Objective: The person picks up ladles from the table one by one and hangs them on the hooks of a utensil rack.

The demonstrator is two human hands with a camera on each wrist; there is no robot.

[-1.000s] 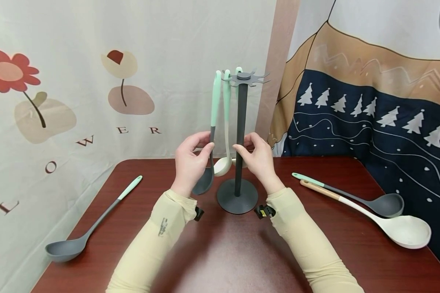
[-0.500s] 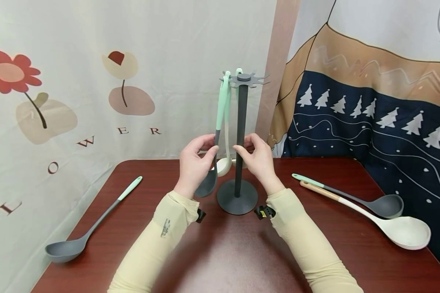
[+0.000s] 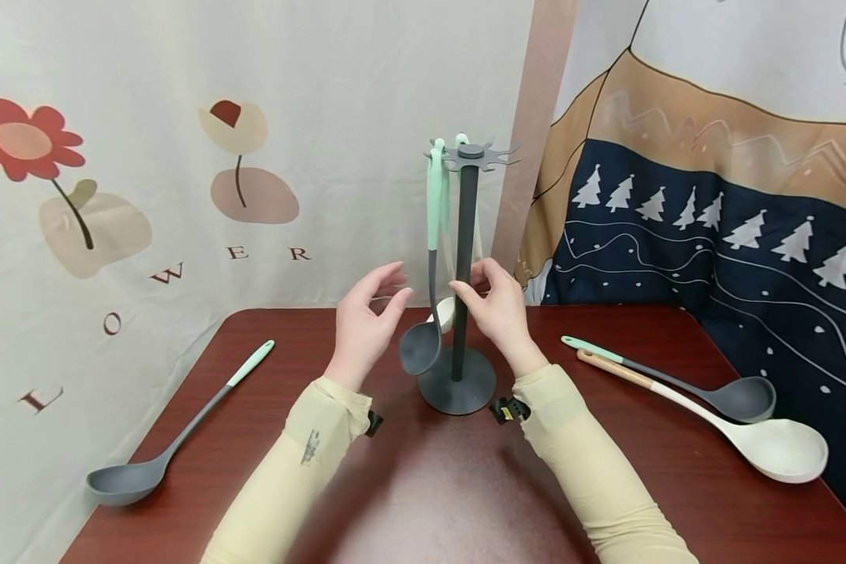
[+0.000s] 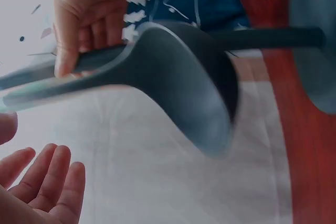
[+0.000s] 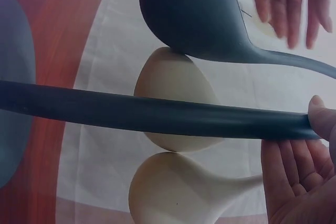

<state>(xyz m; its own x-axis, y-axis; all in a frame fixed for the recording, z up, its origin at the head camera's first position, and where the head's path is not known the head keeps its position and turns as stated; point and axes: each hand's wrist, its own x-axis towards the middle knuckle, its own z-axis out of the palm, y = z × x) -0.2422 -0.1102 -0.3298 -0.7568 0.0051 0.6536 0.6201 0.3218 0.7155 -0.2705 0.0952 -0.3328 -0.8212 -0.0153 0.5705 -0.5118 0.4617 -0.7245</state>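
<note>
A dark grey utensil stand (image 3: 468, 219) with a hooked top rises from a round base. My right hand (image 3: 497, 301) grips its pole between thumb and fingers. From the hooks on the left side hangs a grey ladle (image 3: 419, 348) with a mint handle, its bowl near the base. Just left of that ladle my left hand (image 3: 366, 325) is held with fingers loosely bent and nothing in it; a gap shows between them in the left wrist view. Two white ladles, one nearer (image 5: 173, 74) and one farther (image 5: 173, 187), hang behind the pole, partly hidden in the head view.
On the left of the dark red table (image 3: 458, 509) lies a grey ladle (image 3: 127, 479) with a mint handle. A second grey ladle (image 3: 743, 395) and a large white ladle (image 3: 782, 448) with a tan handle lie at the right. Printed curtains (image 3: 366, 94) hang behind.
The grey ladle has moved right onto the stand's hooks and now hangs there. My left hand has let go of it and drawn slightly left. The right hand keeps its place on the pole.
</note>
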